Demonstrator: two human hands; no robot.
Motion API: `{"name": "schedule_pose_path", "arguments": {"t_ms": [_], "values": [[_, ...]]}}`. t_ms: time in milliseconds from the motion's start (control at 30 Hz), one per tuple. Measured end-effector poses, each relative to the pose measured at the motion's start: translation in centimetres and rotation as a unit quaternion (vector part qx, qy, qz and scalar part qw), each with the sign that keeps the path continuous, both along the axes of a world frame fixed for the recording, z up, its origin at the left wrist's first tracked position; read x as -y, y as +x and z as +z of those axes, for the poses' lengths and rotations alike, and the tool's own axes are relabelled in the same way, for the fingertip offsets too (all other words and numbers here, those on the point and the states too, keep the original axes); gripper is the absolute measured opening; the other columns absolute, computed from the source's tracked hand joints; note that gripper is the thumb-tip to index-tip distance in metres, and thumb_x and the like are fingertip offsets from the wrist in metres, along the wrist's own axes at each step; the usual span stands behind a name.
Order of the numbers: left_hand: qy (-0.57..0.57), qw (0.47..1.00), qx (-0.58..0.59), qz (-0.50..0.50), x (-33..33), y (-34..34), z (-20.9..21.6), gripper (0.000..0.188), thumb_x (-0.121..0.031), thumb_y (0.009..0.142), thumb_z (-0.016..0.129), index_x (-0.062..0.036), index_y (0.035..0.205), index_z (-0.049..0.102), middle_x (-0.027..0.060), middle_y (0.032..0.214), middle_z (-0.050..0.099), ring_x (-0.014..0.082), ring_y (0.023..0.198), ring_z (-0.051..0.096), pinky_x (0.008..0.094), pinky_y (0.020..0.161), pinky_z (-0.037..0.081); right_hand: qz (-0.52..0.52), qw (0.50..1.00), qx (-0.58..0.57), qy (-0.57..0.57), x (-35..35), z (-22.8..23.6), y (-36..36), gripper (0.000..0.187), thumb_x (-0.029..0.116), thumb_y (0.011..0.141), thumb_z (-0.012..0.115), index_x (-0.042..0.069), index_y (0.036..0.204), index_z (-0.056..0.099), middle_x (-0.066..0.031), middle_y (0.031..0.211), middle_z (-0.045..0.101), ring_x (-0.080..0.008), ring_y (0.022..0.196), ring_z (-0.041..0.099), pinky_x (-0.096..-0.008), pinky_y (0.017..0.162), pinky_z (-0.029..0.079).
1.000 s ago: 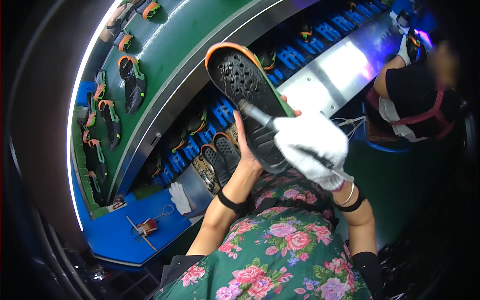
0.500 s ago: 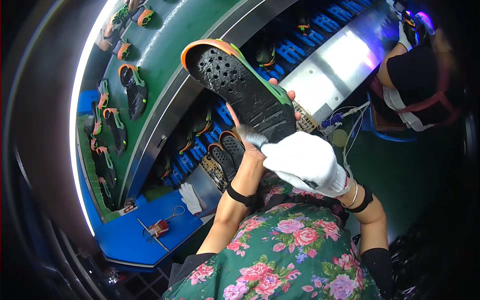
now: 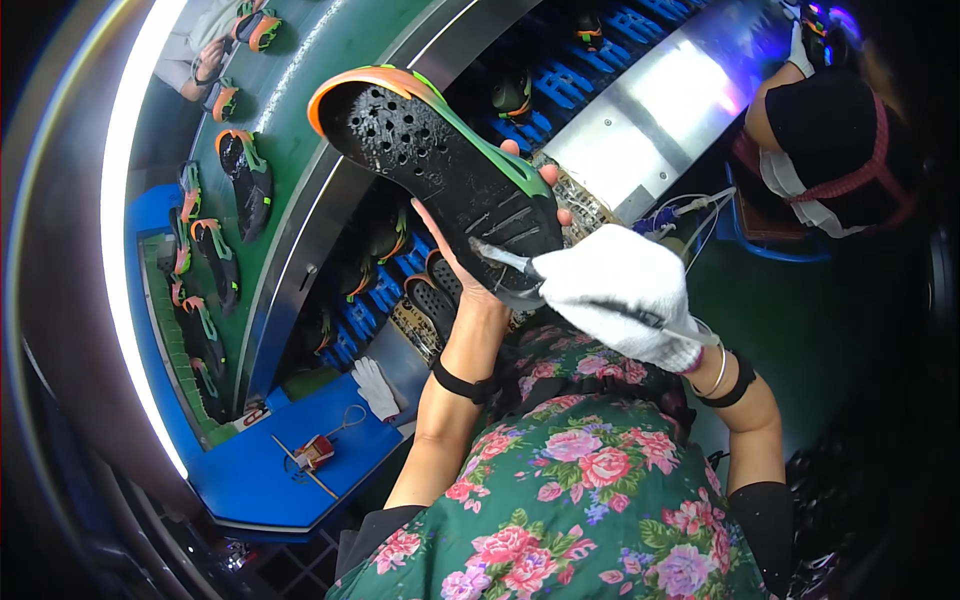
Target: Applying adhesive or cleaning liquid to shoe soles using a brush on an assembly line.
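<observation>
My bare left hand (image 3: 472,283) is wrapped round a shoe sole (image 3: 440,178) from beneath, its thumb along the left edge and fingertips over the right one. The sole is black inside with an orange and green rim, and holes dot its heel end, which points away to the upper left. Wet, shiny patches show on its surface. In a white knitted glove, my right hand (image 3: 622,292) is closed on a brush (image 3: 508,260) with a pale, narrow head. The brush tip touches the near part of the sole.
More soles (image 3: 243,182) lie on a green conveyor belt (image 3: 305,110) at the left. A blue table (image 3: 250,480) carries a small red tool (image 3: 316,453) and a white glove (image 3: 374,387). Blue racks (image 3: 628,35) line the metal frame. Another person (image 3: 815,150) sits at the right.
The sole has shifted left with my left hand. My right hand has turned slightly, and the brush tip, blurred by the sole's left edge before, now shows clearly on its inner surface.
</observation>
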State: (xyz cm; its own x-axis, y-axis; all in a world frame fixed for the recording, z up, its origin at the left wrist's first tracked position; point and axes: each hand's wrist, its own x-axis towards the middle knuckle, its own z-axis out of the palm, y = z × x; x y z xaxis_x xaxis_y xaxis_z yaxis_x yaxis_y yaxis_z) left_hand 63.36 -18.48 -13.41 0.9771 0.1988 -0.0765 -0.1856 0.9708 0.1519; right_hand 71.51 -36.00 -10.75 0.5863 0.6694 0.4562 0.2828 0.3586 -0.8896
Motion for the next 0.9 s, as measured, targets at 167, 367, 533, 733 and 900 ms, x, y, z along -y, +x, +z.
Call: {"name": "schedule_pose_path", "arguments": {"t_ms": [167,367,533,733,900], "values": [[-0.013,0.996,-0.070,0.059,-0.1,-0.8,0.4,0.106,-0.086,0.089,0.048,-0.0051,0.157,0.037,0.0275,0.143,0.055,0.0509,0.121,0.060,0.0620,0.091,0.059,0.101,0.994,-0.041,-0.005,0.6,0.6,-0.7,0.018,0.003,0.076,0.085,0.007,0.093,0.080,-0.0112,0.099,0.079,-0.0240,0.083,0.074,-0.0361,0.075,0.059],[0.045,0.998,-0.037,-0.011,-1.2,-1.3,-0.5,0.105,-0.081,0.090,0.052,-0.0082,0.162,0.031,0.0231,0.161,0.034,0.0523,0.133,0.050,0.0656,0.095,0.055,0.040,0.990,0.128,-0.043,0.7,0.0,-0.3,0.025,0.005,0.078,0.085,0.009,0.102,0.081,-0.0087,0.102,0.079,-0.0248,0.085,0.074,-0.0354,0.074,0.059],[0.063,0.992,-0.018,-0.108,-1.4,-2.2,-1.4,0.108,-0.078,0.089,0.056,-0.0068,0.164,0.025,0.0264,0.162,0.033,0.0546,0.135,0.049,0.0620,0.104,0.053,0.165,0.982,-0.079,-0.037,1.5,-0.3,-0.4,0.019,0.005,0.075,0.086,0.009,0.094,0.082,-0.0090,0.097,0.080,-0.0242,0.085,0.075,-0.0342,0.074,0.059],[0.046,0.985,-0.031,-0.163,-1.5,-3.1,-0.6,0.094,-0.056,0.091,0.062,-0.0010,0.161,0.030,0.0339,0.154,0.043,0.0572,0.128,0.056,0.0624,0.111,0.047,0.088,0.972,0.217,-0.026,2.2,-1.3,-1.5,0.032,0.007,0.084,0.077,0.010,0.116,0.076,-0.0086,0.113,0.077,-0.0279,0.091,0.073,-0.0377,0.078,0.060],[0.120,0.962,-0.140,-0.201,-2.8,-4.8,-1.6,0.102,-0.060,0.087,0.067,0.0011,0.160,0.030,0.0368,0.152,0.042,0.0584,0.122,0.058,0.0586,0.099,0.057,0.155,0.982,0.106,-0.017,3.0,0.1,-3.2,0.025,0.010,0.081,0.082,0.011,0.105,0.079,-0.0069,0.106,0.078,-0.0237,0.085,0.073,-0.0356,0.072,0.059]]}}
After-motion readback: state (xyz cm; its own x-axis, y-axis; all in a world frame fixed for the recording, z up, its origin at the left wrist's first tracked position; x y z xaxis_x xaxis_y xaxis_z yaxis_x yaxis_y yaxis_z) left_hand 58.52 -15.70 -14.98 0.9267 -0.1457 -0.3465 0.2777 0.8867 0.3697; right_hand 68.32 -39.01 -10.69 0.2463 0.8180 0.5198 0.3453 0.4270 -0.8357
